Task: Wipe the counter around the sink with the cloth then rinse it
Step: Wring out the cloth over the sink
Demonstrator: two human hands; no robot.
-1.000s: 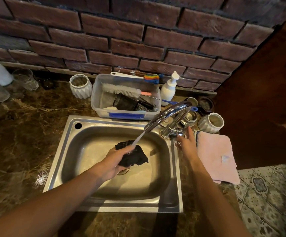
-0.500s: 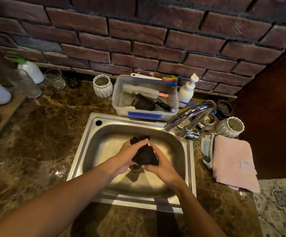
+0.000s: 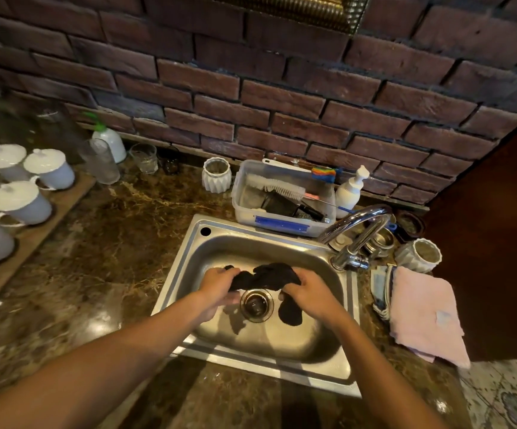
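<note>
Black cloth (image 3: 265, 277) stretched between both hands above the basin of the steel sink (image 3: 186, 258), roughly over the drain (image 3: 256, 305). Left hand (image 3: 218, 284) closed around the cloth's left end, fingers curled over it. Right hand (image 3: 311, 291) gripping the right end, with a dark tail of fabric hanging below it toward the sink floor, just right of the drain. Both forearms reaching in from the near edge of the sink.

Chrome faucet (image 3: 356, 230) at the sink's right rear corner, spout arching left over the basin; no stream of water discernible from it. Clear plastic tub (image 3: 282, 222) touching the sink's back rim, holding a white bottle brush (image 3: 277, 187) and some dark items. White pump bottle (image 3: 348, 188) just right of the tub, against the brick wall (image 3: 282, 97). White ribbed pot (image 3: 217, 174) behind the sink's left rear corner, a second ribbed pot (image 3: 419, 255) right of the faucet. Pink towel (image 3: 424, 311) lying flat on the counter right of the sink, near the edge. Dark marble counter (image 3: 96, 258) left of the sink, glossy, with bright reflections. Well left of the sink, several white lidded cups (image 3: 21, 202) on a wooden board (image 3: 59, 199), with glasses (image 3: 144, 157) and a green-topped bottle (image 3: 110, 142) behind them by the wall.
</note>
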